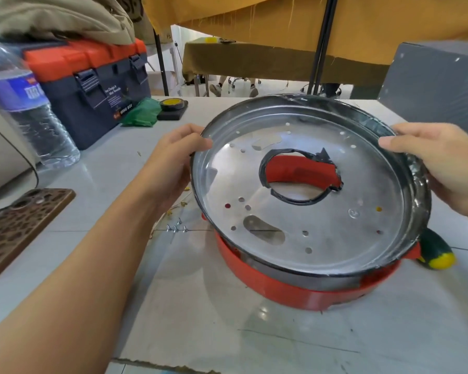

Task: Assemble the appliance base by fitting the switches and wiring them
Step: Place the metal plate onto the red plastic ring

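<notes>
Above white table [65,255], left hand [173,157] and right hand [441,163] each grip opposite rims of tilted metal pan [322,217].

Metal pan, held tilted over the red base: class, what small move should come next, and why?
Probably lift the metal pan clear and set it aside. Both the left hand and right hand hold its rim, and it covers the red base, where switches and wiring must go.

Two hands — left [173,160], right [441,163] — bare, no gloves, rings or sleeves on visible forearms.
</notes>
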Motion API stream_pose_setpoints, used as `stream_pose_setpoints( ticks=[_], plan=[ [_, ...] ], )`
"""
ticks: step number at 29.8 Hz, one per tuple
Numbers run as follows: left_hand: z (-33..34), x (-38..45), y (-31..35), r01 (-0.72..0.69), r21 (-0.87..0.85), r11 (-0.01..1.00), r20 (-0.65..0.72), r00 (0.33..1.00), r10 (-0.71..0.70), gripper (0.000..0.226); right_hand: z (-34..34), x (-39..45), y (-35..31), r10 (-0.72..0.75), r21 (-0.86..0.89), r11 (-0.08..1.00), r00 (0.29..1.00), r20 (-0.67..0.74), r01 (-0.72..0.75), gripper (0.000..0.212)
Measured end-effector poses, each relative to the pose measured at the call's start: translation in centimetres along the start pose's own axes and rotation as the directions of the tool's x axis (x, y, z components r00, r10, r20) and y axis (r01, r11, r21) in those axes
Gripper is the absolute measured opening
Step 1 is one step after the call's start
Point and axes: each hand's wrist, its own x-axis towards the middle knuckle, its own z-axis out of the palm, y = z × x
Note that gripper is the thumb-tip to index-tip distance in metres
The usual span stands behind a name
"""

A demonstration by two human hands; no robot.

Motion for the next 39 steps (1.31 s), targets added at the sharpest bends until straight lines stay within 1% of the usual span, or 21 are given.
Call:
stream_pose_setpoints(
  ticks=[1, 3, 6, 9, 10, 13, 17, 20, 23, 26, 28, 30, 34, 37, 39],
  plan=[
    [-0.1, 0.0, 0.1, -0.005, 0.013, 1.000, 0.015, 1.000, 0.005, 0.004, 0.1, -0.1, 0.0, 0.004, -0.016, 1.000, 1.000, -0.001, -0.004, 0.018],
    [-0.3, 0.0, 0.0, 0.003, 0.029, 1.000, 0.026, 1.000, -0.004, 0.007, 0.3, 0.0, 0.0, 0.012, -0.037, 0.999, 1.000, -0.004, -0.012, 0.019],
    [-0.4, 0.1, -0.1, 0.004, 0.083, 0.997, 0.010, 1.000, -0.005, 0.005, 0.4, 0.1, 0.3, -0.003, -0.045, 0.999, 1.000, 0.002, 0.003, 0.018],
    [-0.3, 0.2, -0.4, -0.010, 0.141, 0.990, -0.011, 1.000, 0.012, 0.009, 0.5, 0.3, 0.5, 0.004, -0.025, 1.000, 0.999, -0.039, -0.005, 0.041],
    [-0.3, 0.2, -0.4, -0.012, 0.153, 0.988, -0.014, 1.000, 0.014, 0.012, 0.6, 0.3, 0.4, 0.006, -0.022, 1.000, 0.999, -0.035, -0.007, 0.044],
    [-0.4, 0.3, -0.6, -0.018, 0.167, 0.986, -0.021, 1.000, 0.022, 0.017, 0.6, 0.3, 0.3, 0.022, -0.014, 1.000, 1.000, 0.003, -0.022, 0.041],
    [-0.4, 0.5, -0.6, -0.020, 0.166, 0.986, -0.054, 0.998, 0.029, 0.016, 0.6, 0.4, 0.5, 0.030, -0.022, 0.999, 0.999, 0.024, -0.030, 0.038],
    [-0.4, 0.5, -0.7, -0.014, 0.182, 0.983, -0.064, 0.998, 0.026, 0.013, 0.5, 0.4, 0.8, 0.019, -0.014, 1.000, 1.000, 0.016, -0.018, 0.040],
    [-0.4, 0.5, -0.6, -0.014, 0.205, 0.979, -0.060, 0.998, 0.027, 0.011, 0.3, 0.5, 1.0, 0.007, 0.003, 1.000, 0.998, 0.058, -0.007, 0.033],
    [-0.3, 0.5, -0.5, -0.008, 0.217, 0.976, -0.057, 0.998, 0.021, 0.012, 0.1, 0.6, 1.4, 0.003, 0.018, 1.000, 0.998, 0.069, -0.004, 0.034],
    [-0.3, 0.5, -0.5, 0.000, 0.222, 0.975, -0.064, 0.998, 0.015, 0.015, 0.1, 0.7, 1.5, 0.010, 0.026, 1.000, 0.997, 0.082, -0.013, 0.031],
    [-0.3, 0.5, -0.5, -0.006, 0.259, 0.966, -0.059, 0.998, 0.022, 0.014, 0.2, 0.8, 1.7, 0.012, 0.041, 0.999, 0.995, 0.096, -0.016, 0.028],
    [-0.6, 0.5, -0.5, -0.026, 0.372, 0.928, -0.038, 0.998, 0.044, 0.009, 0.4, 0.8, 2.0, 0.017, 0.049, 0.999, 0.996, 0.087, -0.021, 0.042],
    [-0.7, 0.5, -0.6, -0.023, 0.413, 0.910, -0.022, 0.999, 0.035, 0.009, 0.2, 0.8, 2.2, 0.040, 0.016, 0.999, 0.989, 0.145, -0.043, 0.031],
    [-0.7, 0.5, -0.7, -0.022, 0.430, 0.903, -0.011, 1.000, 0.029, 0.014, 0.0, 0.9, 2.5, 0.061, -0.006, 0.998, 0.984, 0.165, -0.060, 0.028]
  ],
)
